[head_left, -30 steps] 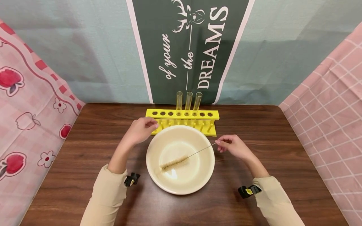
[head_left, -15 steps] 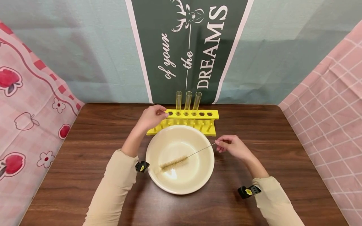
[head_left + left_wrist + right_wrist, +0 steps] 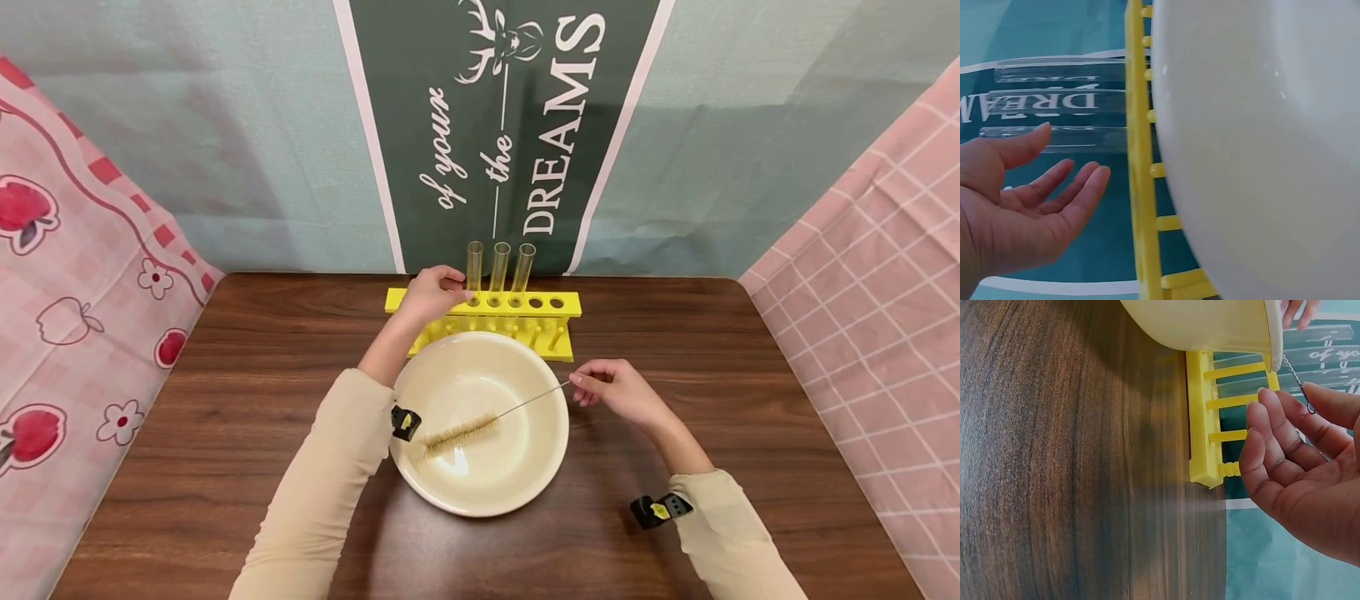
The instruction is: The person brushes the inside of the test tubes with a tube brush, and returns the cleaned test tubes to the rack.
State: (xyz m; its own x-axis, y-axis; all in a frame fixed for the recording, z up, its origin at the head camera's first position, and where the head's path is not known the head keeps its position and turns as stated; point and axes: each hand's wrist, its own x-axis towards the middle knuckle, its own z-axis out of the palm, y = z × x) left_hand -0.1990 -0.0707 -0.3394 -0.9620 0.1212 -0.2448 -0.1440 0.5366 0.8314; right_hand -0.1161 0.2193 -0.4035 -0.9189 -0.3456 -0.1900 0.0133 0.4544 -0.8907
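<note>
The brush [image 3: 461, 434] is lying diagonally across the bowl [image 3: 546, 450], its bristled head inside and pointing toward the near left, its thin wire handle sloping over the rim toward the far right. The right hand [image 3: 615, 389] is pinching the end of that wire between thumb and forefinger, the other fingers curving loosely. Behind the bowl, the yellow rack [image 3: 546, 309] is stretching lengthwise from left to right on the wooden surface [image 3: 720, 367]. Three clear test tubes [image 3: 500, 271] are standing upright in it, mouths up. The left hand [image 3: 430, 296] is hovering beside the leftmost one, thumb and fingers parted and gripping nothing; whether the thumb is touching the glass, I cannot tell.
</note>
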